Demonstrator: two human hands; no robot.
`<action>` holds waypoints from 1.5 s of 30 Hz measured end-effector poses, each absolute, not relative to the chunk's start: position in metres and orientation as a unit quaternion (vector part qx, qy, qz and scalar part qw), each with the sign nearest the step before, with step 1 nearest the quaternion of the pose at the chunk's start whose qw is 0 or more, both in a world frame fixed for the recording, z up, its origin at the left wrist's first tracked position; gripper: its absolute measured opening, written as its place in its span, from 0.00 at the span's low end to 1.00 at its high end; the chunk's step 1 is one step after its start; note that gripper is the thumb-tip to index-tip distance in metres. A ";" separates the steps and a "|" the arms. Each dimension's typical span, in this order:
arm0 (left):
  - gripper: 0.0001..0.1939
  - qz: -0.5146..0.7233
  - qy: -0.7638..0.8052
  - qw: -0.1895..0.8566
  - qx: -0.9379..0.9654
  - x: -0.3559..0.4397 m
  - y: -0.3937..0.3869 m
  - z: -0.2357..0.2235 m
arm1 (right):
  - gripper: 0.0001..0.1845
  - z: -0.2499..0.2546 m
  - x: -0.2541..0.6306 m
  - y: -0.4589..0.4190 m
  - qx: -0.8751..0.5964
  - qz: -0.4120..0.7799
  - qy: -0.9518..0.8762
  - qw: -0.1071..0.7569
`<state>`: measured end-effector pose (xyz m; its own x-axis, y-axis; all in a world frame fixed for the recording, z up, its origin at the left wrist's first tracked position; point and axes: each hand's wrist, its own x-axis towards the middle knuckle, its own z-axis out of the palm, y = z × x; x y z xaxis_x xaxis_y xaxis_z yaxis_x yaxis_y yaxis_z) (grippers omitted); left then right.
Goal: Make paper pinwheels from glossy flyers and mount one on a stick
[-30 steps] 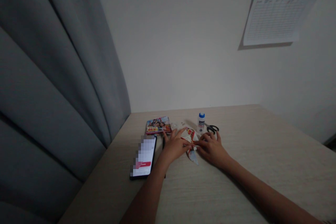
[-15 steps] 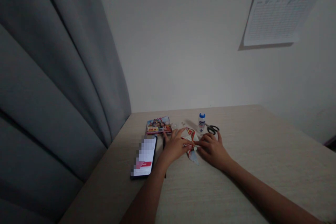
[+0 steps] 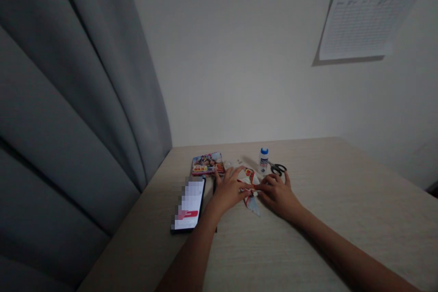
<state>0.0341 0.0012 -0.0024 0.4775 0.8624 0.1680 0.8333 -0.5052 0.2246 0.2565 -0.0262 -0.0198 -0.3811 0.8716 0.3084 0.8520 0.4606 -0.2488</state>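
Pinching paper at its narrow middle, between left hand and right hand; thumb and forefinger nearly together on each, other left fingers spread. Apparently at a pressing step; light, even fingertips called for by such thin stuff. Just beyond right hand, one upright bottle and one pair of scissors. To the left, one phone near, one booklet far, one dark stick partly hidden. Scraps beyond, too small to count.

One head-worn camera (the sole view) looks forward and down over the nearby table.
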 end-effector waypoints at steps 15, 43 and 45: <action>0.14 0.110 0.489 -0.029 0.865 0.043 -0.008 0.004 | 0.15 -0.017 0.252 -0.030 -0.518 -0.024 -0.834 0.189; 0.11 0.239 0.610 0.019 0.755 0.050 0.029 -0.007 | 0.15 -0.018 0.260 -0.027 -0.515 0.025 -0.828 0.218; 0.11 0.247 0.610 -0.006 0.753 0.051 0.038 -0.005 | 0.16 -0.019 0.260 -0.027 -0.515 0.026 -0.827 0.225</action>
